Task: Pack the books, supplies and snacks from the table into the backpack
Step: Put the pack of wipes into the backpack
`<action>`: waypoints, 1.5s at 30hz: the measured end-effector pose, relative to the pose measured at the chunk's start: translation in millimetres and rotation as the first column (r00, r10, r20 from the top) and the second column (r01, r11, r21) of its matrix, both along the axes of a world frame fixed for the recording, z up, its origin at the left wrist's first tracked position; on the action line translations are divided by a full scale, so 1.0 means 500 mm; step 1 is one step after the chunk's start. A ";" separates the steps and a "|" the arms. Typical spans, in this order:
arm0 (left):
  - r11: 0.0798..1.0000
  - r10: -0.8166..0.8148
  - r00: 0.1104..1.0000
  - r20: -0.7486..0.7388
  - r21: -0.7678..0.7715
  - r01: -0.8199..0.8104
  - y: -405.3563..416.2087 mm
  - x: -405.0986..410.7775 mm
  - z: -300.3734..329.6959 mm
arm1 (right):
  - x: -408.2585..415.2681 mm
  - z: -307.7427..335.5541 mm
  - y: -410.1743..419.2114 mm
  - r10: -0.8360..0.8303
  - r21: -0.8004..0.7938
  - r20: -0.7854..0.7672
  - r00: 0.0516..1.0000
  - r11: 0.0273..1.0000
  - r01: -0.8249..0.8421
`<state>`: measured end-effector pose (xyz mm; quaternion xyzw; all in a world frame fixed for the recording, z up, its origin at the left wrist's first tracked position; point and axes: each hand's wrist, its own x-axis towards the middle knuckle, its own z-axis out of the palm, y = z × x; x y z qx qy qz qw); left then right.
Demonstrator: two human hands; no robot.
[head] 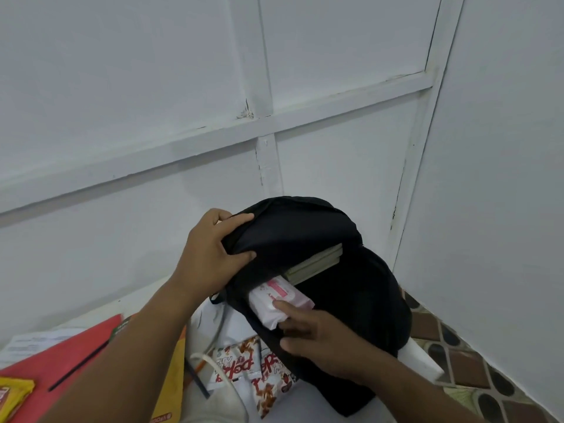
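I see the black backpack (308,239) standing upright on the desk (308,401), in the corner by the white panelled wall (152,87), its main opening facing me. My left hand (210,254), at about 9 o'clock from the bag's centre, is clenched on the top flap of the backpack, thumb and fingers curled over the fabric edge and pulling the opening wide. My right hand (320,337), at about 5 o'clock from the bag's centre, grasps a pink and white soft pack (277,300); the fingers lie along its lower end, and the pack is tilted with its upper end already inside the mouth of the bag. Just above it, at roughly 1 o'clock from the pack, the page edges of books (317,261) show inside the opening, leaning against the rear of the compartment.

On the desk at 6 o'clock from the bag lie red and white snack packets (259,374), touching the bag's base. A white cable (213,361) loops just beside them. At 8 o'clock lies a red folder (70,358) with a black pen (79,364) on it, and a yellow sachet (15,395) sits at the lower left corner. An orange-yellow folder (174,389) lies partly under my left forearm. Patterned floor tiles (476,374) show at 4 o'clock.
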<state>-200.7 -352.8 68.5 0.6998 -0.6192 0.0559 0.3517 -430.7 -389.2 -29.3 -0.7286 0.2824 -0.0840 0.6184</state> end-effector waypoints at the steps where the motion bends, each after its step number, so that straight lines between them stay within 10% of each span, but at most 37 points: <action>1: 1.000 0.009 1.000 -0.010 -0.012 -0.009 0.000 0.000 0.001 | -0.004 -0.001 -0.012 -0.079 -0.158 0.006 0.997 0.984 0.079; 4: 1.000 0.016 0.999 -0.028 -0.025 -0.017 -0.004 -0.004 0.007 | -0.002 -0.011 -0.043 -0.311 -0.552 0.114 0.943 0.770 0.321; 15: 1.000 0.026 0.999 -0.041 -0.010 -0.027 -0.002 -0.021 0.011 | 0.097 -0.030 -0.079 -0.433 -0.470 -0.330 0.839 0.846 0.252; 24: 0.992 0.052 0.998 -0.026 -0.117 -0.054 -0.009 -0.026 0.027 | 0.030 -0.037 -0.086 -0.541 -0.307 0.252 0.803 0.742 0.596; 33: 0.964 0.061 0.998 0.025 -0.260 -0.052 -0.031 -0.055 0.056 | 0.071 -0.025 -0.161 -0.722 -0.094 0.311 0.617 0.623 0.776; 37: 0.964 0.089 0.996 0.016 -0.253 -0.082 -0.038 -0.047 0.062 | 0.079 -0.051 -0.197 -0.558 -0.388 0.223 0.799 0.701 0.598; 45: 0.967 0.103 0.995 -0.009 -0.235 -0.103 -0.043 -0.045 0.058 | 0.086 -0.081 -0.193 -0.580 -0.876 -0.015 0.814 0.401 0.270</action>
